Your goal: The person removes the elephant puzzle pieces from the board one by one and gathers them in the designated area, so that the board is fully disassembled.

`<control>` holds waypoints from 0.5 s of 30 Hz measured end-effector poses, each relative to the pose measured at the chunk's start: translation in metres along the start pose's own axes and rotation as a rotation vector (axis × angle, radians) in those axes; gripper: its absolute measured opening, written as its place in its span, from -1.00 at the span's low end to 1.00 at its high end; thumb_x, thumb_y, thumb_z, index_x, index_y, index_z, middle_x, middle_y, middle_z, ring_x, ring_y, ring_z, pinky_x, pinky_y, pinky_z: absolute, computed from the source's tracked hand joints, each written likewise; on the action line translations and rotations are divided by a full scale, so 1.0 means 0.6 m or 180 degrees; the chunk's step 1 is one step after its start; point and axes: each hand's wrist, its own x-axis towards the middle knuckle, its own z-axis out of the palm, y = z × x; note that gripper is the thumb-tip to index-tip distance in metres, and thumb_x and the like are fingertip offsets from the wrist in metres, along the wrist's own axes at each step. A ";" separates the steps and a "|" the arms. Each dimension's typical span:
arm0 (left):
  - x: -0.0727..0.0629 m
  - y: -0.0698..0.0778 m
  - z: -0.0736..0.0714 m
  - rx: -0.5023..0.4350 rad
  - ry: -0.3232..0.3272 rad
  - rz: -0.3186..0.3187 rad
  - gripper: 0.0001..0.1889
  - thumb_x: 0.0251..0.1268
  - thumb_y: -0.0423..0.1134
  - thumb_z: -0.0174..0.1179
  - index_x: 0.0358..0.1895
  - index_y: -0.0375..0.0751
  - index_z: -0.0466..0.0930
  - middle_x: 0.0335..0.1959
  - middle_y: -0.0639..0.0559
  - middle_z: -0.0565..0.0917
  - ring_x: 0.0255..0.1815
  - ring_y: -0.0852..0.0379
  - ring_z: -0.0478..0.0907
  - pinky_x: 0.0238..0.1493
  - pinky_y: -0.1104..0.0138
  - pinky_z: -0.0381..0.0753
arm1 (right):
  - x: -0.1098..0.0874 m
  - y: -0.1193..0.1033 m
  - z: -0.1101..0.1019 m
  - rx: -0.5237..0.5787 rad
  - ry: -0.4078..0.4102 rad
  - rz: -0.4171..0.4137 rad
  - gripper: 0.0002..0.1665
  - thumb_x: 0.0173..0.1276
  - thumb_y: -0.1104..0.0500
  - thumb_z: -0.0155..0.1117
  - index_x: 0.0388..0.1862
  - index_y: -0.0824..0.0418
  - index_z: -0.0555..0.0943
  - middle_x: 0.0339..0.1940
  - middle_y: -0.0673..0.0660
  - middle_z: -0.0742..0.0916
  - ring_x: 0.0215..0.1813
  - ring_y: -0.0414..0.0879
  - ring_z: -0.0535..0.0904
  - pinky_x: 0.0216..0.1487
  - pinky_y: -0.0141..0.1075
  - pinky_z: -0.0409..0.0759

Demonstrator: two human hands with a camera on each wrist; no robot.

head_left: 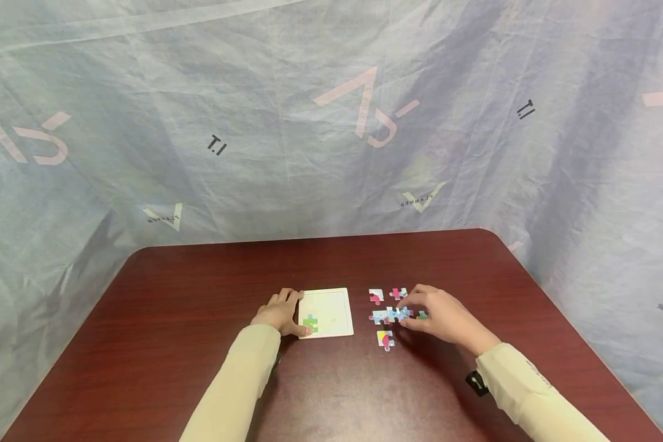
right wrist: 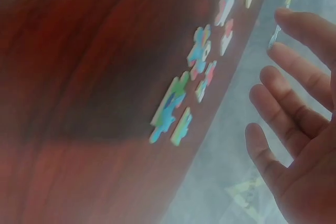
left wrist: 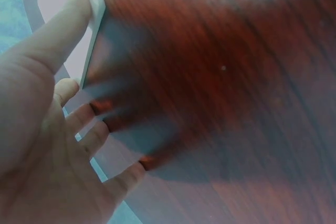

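My left hand (head_left: 280, 316) lies along the left side of a pale square puzzle tray (head_left: 336, 307), fingers extended. Its straight thumb presses the near left corner, while the index fingertip touches the edge farther up. One green puzzle piece (head_left: 310, 323) sits in that corner of the tray beside the thumb. Over the loose pieces, my right hand (head_left: 442, 313) pinches a light-blue puzzle piece (head_left: 396, 314) between thumb and index finger; the right wrist view shows this piece (right wrist: 274, 35) nearly edge-on, raised off the table. The other right fingers are loosely bent.
Several loose pieces lie right of the tray, including a red-and-white piece (head_left: 376, 296), a yellow-and-red piece (head_left: 385, 339) and a green piece (head_left: 422, 315) partly behind the right fingers. The dark red wooden table (head_left: 210, 294) ends at a grey printed cloth (head_left: 287, 172) hanging behind.
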 end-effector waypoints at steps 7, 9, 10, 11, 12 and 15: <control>-0.004 0.005 -0.003 -0.0008 -0.0020 -0.0027 -0.11 0.26 -0.04 0.46 0.55 -0.26 0.21 0.51 -0.29 0.21 0.52 -0.30 0.15 0.37 -0.21 0.30 | -0.020 0.007 -0.003 -0.0007 -0.0035 0.0117 -0.67 0.26 0.04 0.54 -0.02 0.09 0.79 0.16 0.32 0.67 0.25 0.31 0.56 0.06 0.13 0.62; -0.004 0.006 -0.004 -0.0013 -0.0024 -0.0035 -0.11 0.26 -0.04 0.45 0.55 -0.26 0.20 0.52 -0.29 0.20 0.53 -0.29 0.14 0.38 -0.21 0.28 | -0.024 0.010 -0.002 -0.0019 -0.0036 0.0116 -0.68 0.26 0.03 0.54 -0.02 0.08 0.78 0.10 0.24 0.69 0.15 0.22 0.62 0.01 0.07 0.64; -0.005 0.006 -0.005 -0.0018 -0.0027 -0.0040 -0.11 0.26 -0.04 0.45 0.56 -0.26 0.20 0.52 -0.29 0.20 0.54 -0.29 0.13 0.38 -0.21 0.27 | -0.027 0.012 -0.003 -0.0020 -0.0044 0.0115 -0.68 0.26 0.03 0.54 -0.03 0.07 0.78 0.07 0.20 0.69 0.09 0.17 0.64 -0.02 0.03 0.64; -0.005 0.006 -0.005 -0.0022 -0.0028 -0.0043 -0.11 0.26 -0.04 0.45 0.56 -0.25 0.20 0.52 -0.29 0.20 0.54 -0.29 0.13 0.39 -0.21 0.27 | -0.029 0.013 -0.003 -0.0018 -0.0053 0.0109 -0.69 0.26 0.03 0.54 -0.03 0.06 0.78 0.04 0.15 0.70 0.04 0.11 0.65 -0.05 0.00 0.64; -0.005 0.006 -0.006 -0.0028 -0.0029 -0.0044 -0.11 0.26 -0.03 0.45 0.56 -0.25 0.20 0.52 -0.29 0.20 0.54 -0.29 0.13 0.39 -0.21 0.27 | -0.031 0.015 -0.003 -0.0013 -0.0064 0.0107 -0.69 0.26 0.03 0.54 -0.04 0.05 0.78 0.00 0.10 0.69 0.00 0.06 0.65 -0.07 -0.03 0.64; -0.005 0.005 -0.007 -0.0030 -0.0024 -0.0044 -0.11 0.26 -0.03 0.46 0.55 -0.25 0.20 0.51 -0.29 0.21 0.53 -0.30 0.14 0.38 -0.21 0.28 | -0.038 0.019 -0.005 -0.0029 -0.0084 0.0084 -0.70 0.24 0.03 0.55 -0.06 0.03 0.78 -0.04 0.05 0.70 -0.03 0.02 0.64 -0.09 -0.05 0.63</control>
